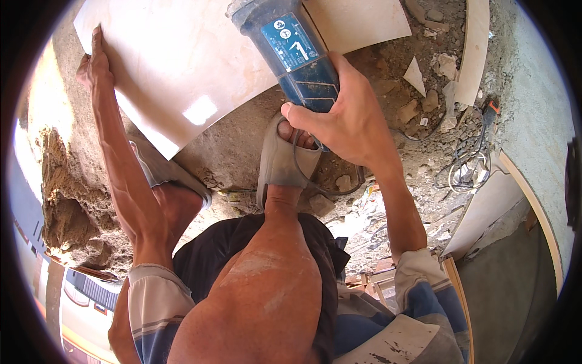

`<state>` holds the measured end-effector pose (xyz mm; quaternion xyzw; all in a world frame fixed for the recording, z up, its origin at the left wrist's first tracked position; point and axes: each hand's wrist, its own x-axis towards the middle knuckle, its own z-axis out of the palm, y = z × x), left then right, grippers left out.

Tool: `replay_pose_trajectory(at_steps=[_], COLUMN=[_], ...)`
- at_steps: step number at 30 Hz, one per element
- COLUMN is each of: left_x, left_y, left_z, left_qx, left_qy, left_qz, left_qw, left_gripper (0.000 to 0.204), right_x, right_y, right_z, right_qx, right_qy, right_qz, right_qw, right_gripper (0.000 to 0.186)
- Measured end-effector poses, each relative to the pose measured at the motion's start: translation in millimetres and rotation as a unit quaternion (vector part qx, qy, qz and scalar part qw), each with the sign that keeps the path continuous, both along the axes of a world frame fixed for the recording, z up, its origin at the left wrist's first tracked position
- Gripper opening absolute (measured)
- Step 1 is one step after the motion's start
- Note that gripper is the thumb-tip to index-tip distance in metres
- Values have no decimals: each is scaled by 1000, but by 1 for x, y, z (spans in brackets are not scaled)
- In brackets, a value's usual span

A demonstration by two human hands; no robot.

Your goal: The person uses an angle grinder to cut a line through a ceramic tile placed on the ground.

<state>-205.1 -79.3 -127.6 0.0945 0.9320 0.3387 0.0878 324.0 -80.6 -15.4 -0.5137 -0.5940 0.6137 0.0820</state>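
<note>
My right hand (354, 121) is wrapped round the dusty blue body of an angle grinder (306, 76), thumb across its near end. The grinder's front end runs out of view at the top, so its disc is hidden. Beneath it lies a large glossy cream tile (176, 67), with a dark line between its main part and a piece to the right (364, 24). At the tile's left edge, my left hand (96, 67) grips the rim, its fingers partly hidden. A dark power cord (301, 167) loops from the grinder past my sandalled foot.
Broken rubble and tile shards (414, 77) cover the ground at right. A long narrow tile strip (472, 54) lies near the wall (539, 109). Tangled cable (470, 170) sits below it. At left the ground breaks off at a crumbling earth edge (66, 212).
</note>
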Motion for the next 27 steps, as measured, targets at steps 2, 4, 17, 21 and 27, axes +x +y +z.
replay_pose_trajectory(at_steps=[2, 4, 17, 21, 27], left_x=[-5, -12, -24, -14, -17], left_y=[0, 2, 1, 2, 2], left_z=[-3, -6, -10, -4, -2], left_qx=[-9, -16, -29, -20, -13], left_qy=[3, 5, 8, 7, 6], left_qz=[-1, -4, 12, 30, 27], left_qw=[1000, 1000, 999, 999, 1000], left_gripper=[79, 78, 79, 81, 85], right_x=[-1, -2, 11, 15, 22], right_y=[1, 0, -8, -12, -17], right_z=[0, -1, 2, 4, 10], right_qx=[-4, -1, -13, -23, -35], right_qy=[0, 3, -17, -15, -21], right_qz=[-1, -8, -1, -4, 6], right_qw=[1000, 1000, 1000, 1000, 999], right_gripper=[71, 70, 78, 77, 74])
